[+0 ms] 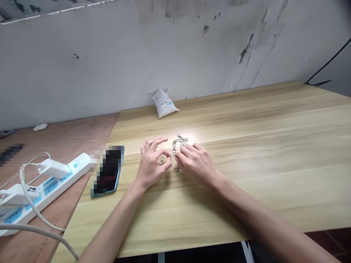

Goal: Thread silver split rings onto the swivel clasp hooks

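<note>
My left grip (150, 164) was open beside the small metal swivel clasps (179, 144); my right grip (195, 162) touched them, closure unclear; light, slippery, best pinched by a ring

Both bare hands are low over a wooden table (255, 146), fingers curled. The right hand (196, 162) has its fingertips on a loose tangle of metal clasps (178, 144); the left hand (150, 164) sits just beside it, over a small clasp (161, 160), though I can't tell if it's gripped. Further left lies a blurred-out phone (108, 171), then a power strip (46, 190) with a charger (54, 168) plugged in, on a plywood board (63, 142). A white bag (163, 103) leans against the wall (137, 54).
</note>
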`<state>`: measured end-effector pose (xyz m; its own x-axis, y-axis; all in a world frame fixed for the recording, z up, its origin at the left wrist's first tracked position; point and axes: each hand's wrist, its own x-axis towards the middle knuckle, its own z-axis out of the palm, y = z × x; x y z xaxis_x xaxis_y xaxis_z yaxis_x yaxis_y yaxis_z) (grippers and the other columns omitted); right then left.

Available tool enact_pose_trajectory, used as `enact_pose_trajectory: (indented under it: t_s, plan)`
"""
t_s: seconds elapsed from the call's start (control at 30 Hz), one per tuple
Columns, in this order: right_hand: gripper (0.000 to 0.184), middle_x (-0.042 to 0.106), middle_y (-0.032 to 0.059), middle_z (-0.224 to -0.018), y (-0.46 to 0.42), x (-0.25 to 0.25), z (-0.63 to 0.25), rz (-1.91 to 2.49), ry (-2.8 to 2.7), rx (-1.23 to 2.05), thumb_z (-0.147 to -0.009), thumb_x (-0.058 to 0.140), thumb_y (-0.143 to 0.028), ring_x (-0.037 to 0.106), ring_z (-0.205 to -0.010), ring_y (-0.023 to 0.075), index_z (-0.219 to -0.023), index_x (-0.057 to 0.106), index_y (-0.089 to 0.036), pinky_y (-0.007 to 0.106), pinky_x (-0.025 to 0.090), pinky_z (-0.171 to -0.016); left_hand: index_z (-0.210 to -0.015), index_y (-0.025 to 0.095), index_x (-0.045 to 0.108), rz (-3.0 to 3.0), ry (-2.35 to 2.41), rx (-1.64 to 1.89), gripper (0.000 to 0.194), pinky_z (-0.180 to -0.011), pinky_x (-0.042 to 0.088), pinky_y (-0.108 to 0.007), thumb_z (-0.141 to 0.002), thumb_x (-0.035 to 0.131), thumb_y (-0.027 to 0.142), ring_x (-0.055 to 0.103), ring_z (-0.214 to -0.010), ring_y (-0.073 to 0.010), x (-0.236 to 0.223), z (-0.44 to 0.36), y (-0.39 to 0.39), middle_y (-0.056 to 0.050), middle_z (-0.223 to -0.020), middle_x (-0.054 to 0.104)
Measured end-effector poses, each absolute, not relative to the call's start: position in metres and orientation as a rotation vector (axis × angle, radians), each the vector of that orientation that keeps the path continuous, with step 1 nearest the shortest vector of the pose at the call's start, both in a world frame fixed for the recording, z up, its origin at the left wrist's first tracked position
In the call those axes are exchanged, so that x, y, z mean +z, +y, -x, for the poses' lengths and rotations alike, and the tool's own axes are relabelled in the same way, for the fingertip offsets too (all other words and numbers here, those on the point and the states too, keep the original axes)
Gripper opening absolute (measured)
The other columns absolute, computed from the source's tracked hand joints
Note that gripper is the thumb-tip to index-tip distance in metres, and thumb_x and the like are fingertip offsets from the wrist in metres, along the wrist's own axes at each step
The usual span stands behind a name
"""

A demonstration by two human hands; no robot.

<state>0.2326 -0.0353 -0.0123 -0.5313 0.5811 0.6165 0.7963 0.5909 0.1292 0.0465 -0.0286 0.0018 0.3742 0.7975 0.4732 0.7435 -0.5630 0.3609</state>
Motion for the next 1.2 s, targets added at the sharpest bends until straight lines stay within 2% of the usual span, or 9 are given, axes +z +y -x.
enact_pose_trajectory:
  t_s: [0.17,0.37,0.6,0.7,0.87,1.0,1.07,1.2]
  plan:
    - [0.023,0.062,0.0034,-0.068,-0.035,-0.016,-0.233,1.103,-2.354,-0.398,-0.086,0.05,-0.01,0.05,-0.064,0.0146,-0.066,0.059,-0.016,0.032,0.028,-0.065,-0.075,0.023,0.063,-2.493,1.427,0.9,0.008,-0.116,0.015,-0.06,-0.082,0.06,0.019,0.045,-0.132,-0.0265,0.001,-0.044,-0.029,-0.003,-0.133,0.058]
    - [0.022,0.056,-0.0001,-0.062,-0.035,-0.014,-0.238,1.041,-2.243,0.358,-0.087,0.053,-0.019,0.044,-0.056,0.0105,-0.067,0.062,-0.017,0.025,0.026,-0.054,-0.077,0.024,0.065,-2.589,1.384,0.946,0.008,-0.117,0.015,-0.06,-0.08,0.063,0.017,0.044,-0.132,-0.0274,0.001,-0.042,-0.028,-0.003,-0.136,0.056]
    - [0.022,0.057,-0.0004,-0.064,-0.037,-0.01,-0.239,0.913,-2.077,0.882,-0.092,0.051,-0.024,0.044,-0.056,0.0103,-0.078,0.067,-0.018,0.024,0.031,-0.055,-0.08,0.026,0.067,-2.594,1.369,1.019,0.007,-0.116,0.018,-0.058,-0.083,0.064,0.02,0.045,-0.132,-0.0259,0.004,-0.042,-0.028,-0.003,-0.136,0.055]
    - [0.022,0.059,-0.0003,-0.063,-0.036,-0.01,-0.239,0.917,-2.132,0.864,-0.091,0.051,-0.024,0.043,-0.054,0.0099,-0.079,0.068,-0.017,0.023,0.03,-0.054,-0.08,0.026,0.067,-2.619,1.381,0.984,0.007,-0.116,0.019,-0.058,-0.083,0.064,0.021,0.045,-0.132,-0.0261,0.003,-0.039,-0.026,-0.003,-0.136,0.055]
    - [0.016,0.055,-0.0018,-0.056,-0.03,-0.015,-0.248,1.048,-2.3,0.519,-0.087,0.057,-0.022,0.043,-0.051,0.0092,-0.081,0.071,-0.017,0.024,0.024,-0.053,-0.075,0.025,0.066,-2.759,1.417,0.744,0.007,-0.117,0.017,-0.059,-0.079,0.063,0.019,0.044,-0.133,-0.0273,0.004,-0.024,-0.017,-0.003,-0.132,0.059]
    - [0.015,0.047,-0.0046,-0.054,-0.027,-0.014,-0.255,1.064,-2.25,0.577,-0.087,0.058,-0.026,0.039,-0.051,0.0089,-0.081,0.07,-0.019,0.024,0.024,-0.055,-0.072,0.024,0.063,-2.77,1.41,0.627,0.005,-0.117,0.015,-0.059,-0.076,0.063,0.021,0.044,-0.132,-0.0273,0.004,-0.013,-0.013,-0.004,-0.127,0.06]
    - [0.015,0.039,-0.0067,-0.054,-0.026,-0.012,-0.256,1.083,-2.039,0.799,-0.088,0.057,-0.03,0.035,-0.051,0.0094,-0.092,0.067,-0.02,0.024,0.025,-0.054,-0.072,0.023,0.063,-2.738,1.413,0.606,0.006,-0.117,0.016,-0.059,-0.077,0.061,0.022,0.046,-0.129,-0.027,0.004,-0.011,-0.013,-0.004,-0.126,0.06]
    - [0.03,0.03,-0.01,-0.054,-0.024,-0.006,-0.256,0.962,-1.379,1.505,-0.087,0.058,-0.034,0.025,-0.048,0.0091,-0.114,0.056,-0.021,0.024,0.024,-0.049,-0.078,0.022,0.064,-2.663,1.447,0.632,0.009,-0.112,0.025,-0.059,-0.084,0.059,0.026,0.053,-0.117,-0.0265,0.002,-0.017,-0.011,-0.006,-0.12,0.062]
